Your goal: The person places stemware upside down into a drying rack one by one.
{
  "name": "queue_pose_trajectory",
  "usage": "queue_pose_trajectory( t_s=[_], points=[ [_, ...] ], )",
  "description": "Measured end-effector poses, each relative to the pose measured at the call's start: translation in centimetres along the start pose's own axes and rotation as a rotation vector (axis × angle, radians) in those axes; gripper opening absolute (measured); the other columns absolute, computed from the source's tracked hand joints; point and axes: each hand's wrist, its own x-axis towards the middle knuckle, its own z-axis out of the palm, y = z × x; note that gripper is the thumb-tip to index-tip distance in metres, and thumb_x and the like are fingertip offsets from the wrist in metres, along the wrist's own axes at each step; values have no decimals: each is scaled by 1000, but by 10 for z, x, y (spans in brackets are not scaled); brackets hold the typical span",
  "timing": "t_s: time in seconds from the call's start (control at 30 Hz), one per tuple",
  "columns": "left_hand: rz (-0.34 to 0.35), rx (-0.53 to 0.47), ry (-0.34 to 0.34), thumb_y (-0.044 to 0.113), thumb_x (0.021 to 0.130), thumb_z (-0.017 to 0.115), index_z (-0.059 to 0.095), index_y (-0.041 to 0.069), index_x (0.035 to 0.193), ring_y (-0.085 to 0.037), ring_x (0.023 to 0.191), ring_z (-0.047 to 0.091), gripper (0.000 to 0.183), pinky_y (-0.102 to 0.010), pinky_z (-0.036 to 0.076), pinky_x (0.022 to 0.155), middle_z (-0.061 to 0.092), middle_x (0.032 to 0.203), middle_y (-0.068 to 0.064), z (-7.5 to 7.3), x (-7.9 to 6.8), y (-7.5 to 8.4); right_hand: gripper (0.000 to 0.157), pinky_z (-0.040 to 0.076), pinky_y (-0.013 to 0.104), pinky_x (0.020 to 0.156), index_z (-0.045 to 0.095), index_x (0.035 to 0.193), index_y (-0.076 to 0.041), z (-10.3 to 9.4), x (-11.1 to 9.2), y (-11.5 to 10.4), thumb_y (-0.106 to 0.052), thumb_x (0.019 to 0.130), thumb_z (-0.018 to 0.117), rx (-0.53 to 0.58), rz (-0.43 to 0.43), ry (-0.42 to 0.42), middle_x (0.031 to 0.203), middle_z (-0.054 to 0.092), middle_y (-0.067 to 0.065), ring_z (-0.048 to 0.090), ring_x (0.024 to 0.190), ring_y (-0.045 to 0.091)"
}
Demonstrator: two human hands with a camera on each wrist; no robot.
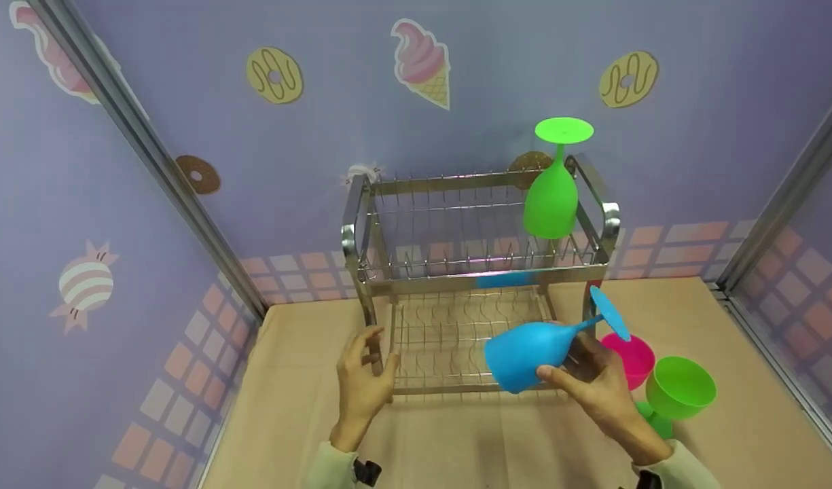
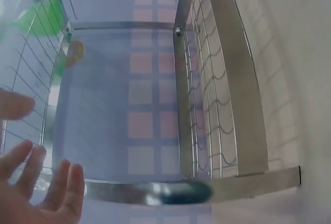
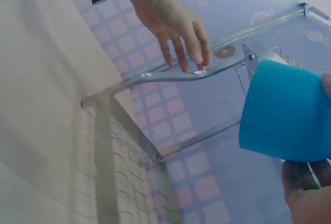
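gripping a blue goblet (image 1: 528, 353) with right fingers (image 1: 565, 381), left fingers (image 2: 75, 185) loose, tan tabletop (image 1: 449, 438), lilac candy-print walls (image 1: 524, 61)

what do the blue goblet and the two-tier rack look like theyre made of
The blue goblet looks like plastic, smooth and fairly matte: its colour is solid and opaque, with soft shading. The two-tier rack looks like metal, perhaps stainless steel, polished: its grey curved corners catch bright highlights.
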Motion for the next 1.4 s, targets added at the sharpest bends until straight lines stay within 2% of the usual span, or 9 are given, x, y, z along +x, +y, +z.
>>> queue_pose_trajectory(
  t_s=[0.17,0.27,0.33,0.5,0.7,0.83,1.0,1.2,1.4],
  points=[
    [-116,24,67,-6,88,81,66,-3,130,-43,110,70,45,-61,66,84,69,124,-23,-7,-2,-13,74,56,49,106,54,150,6,-10,12,-21,5,83,87,-169,-47,-97,142,68,21,69,129,39],
    [-190,23,51,-5,90,80,63,-3,135,-46,113,69,48,-63,65,86,67,131,-24,-10,-4,-17,80,53,64,106,48,153,6,-17,21,-35,-1,84,89,-240,-87,-186,144,64,27,63,131,55],
    [-212,25,32,-4,91,80,62,-4,138,-47,113,70,51,-64,65,85,66,132,-24,-10,-5,-20,83,53,69,104,46,153,5,-22,29,-43,-3,83,90,-284,-123,-247,146,63,28,62,130,57],
    [-231,35,-1,-4,93,78,61,-3,140,-46,105,74,50,-56,68,81,68,130,-26,-9,-7,-27,81,56,68,102,49,150,3,-29,50,-62,-5,81,92,-381,-209,-356,146,62,24,65,128,53],
    [-229,9,-26,-12,93,73,63,-9,139,-46,93,79,47,-39,69,76,71,125,-34,-5,-9,-38,85,59,62,101,48,152,4,-33,69,-88,-6,81,93,-460,-240,-449,144,65,18,67,128,47],
    [-227,-21,-17,-16,91,73,65,-12,136,-47,91,79,46,-39,68,76,72,119,-36,-5,-8,-42,80,59,62,102,52,150,3,-30,81,-108,-7,82,92,-481,-270,-482,142,68,18,69,126,45],
    [-257,-30,-24,-15,90,74,66,-9,138,-43,92,80,48,-39,68,78,74,119,-33,-3,-6,-41,80,57,66,104,55,151,-2,-23,94,-130,-10,81,93,-508,-289,-486,144,67,17,68,127,47],
    [-258,11,-32,-14,92,73,65,-9,137,-42,93,80,46,-40,68,77,74,119,-32,0,-5,-35,77,58,59,105,58,147,0,-13,104,-144,-12,80,94,-514,-293,-494,140,69,16,70,124,42],
    [-259,38,-15,-14,92,73,67,-8,133,-45,92,79,42,-42,69,74,74,119,-33,0,-6,-34,70,59,58,106,61,142,1,-5,114,-156,-14,82,93,-527,-292,-492,136,70,16,71,122,40]
  ],
)
